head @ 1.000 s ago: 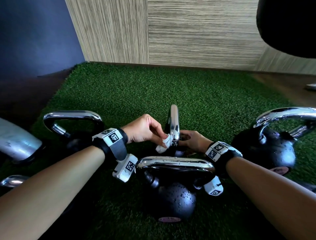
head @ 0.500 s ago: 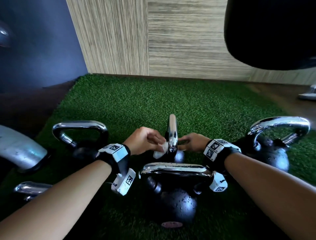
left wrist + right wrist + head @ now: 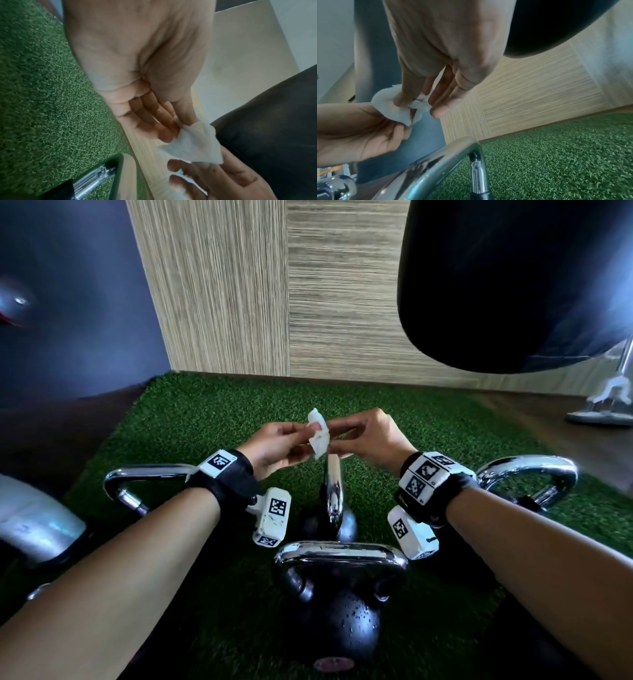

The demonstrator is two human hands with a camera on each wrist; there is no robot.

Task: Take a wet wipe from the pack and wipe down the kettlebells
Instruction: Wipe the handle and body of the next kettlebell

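Above the edge-on kettlebell (image 3: 331, 508), left hand (image 3: 277, 448) and right hand (image 3: 368, 436) both pinched the crumpled wet wipe (image 3: 318, 433); tugging apart could tear or drop it onto the turf (image 3: 212, 419).

floor: green turf (image 3: 212, 419) | walls: striped beige panels (image 3: 342, 302), dark blue wall (image 3: 68, 302) left

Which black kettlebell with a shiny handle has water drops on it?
The nearest black kettlebell with a chrome handle, at the bottom middle of the head view. Droplets speckle its round body; the smaller kettlebell behind it shows none.
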